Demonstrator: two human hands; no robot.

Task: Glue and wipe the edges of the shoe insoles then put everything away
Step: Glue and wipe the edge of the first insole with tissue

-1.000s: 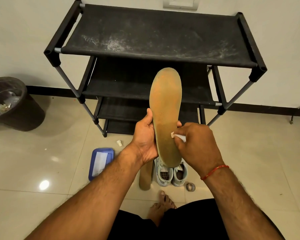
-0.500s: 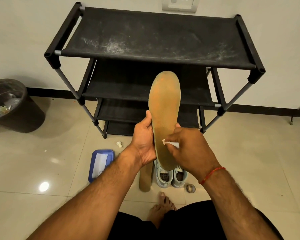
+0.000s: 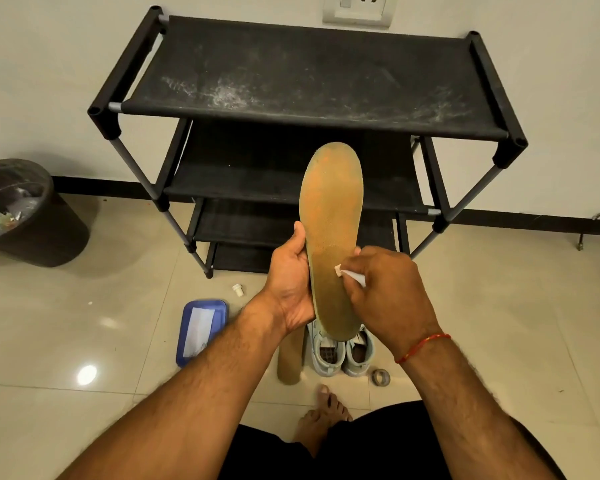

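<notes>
A tan, orange-tinged insole (image 3: 331, 237) is gripped upright by the left hand (image 3: 290, 282), a white glue tube (image 3: 353, 276) pinched by the right hand (image 3: 388, 289).

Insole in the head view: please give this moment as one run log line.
step: gluing | left hand: holds insole | right hand: pinches white tube, tip on insole | white cap: on floor

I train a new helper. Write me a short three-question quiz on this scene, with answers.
1. True or false: the left hand grips the insole while the right hand pinches a white tube against it.
2. What lies on the floor just left of the shoes? A. a second insole B. a tape roll C. a bin
3. Fill in: the small white cap lies in front of the black shoe ___.
Key: 1 true; 2 A; 3 rack.
</notes>
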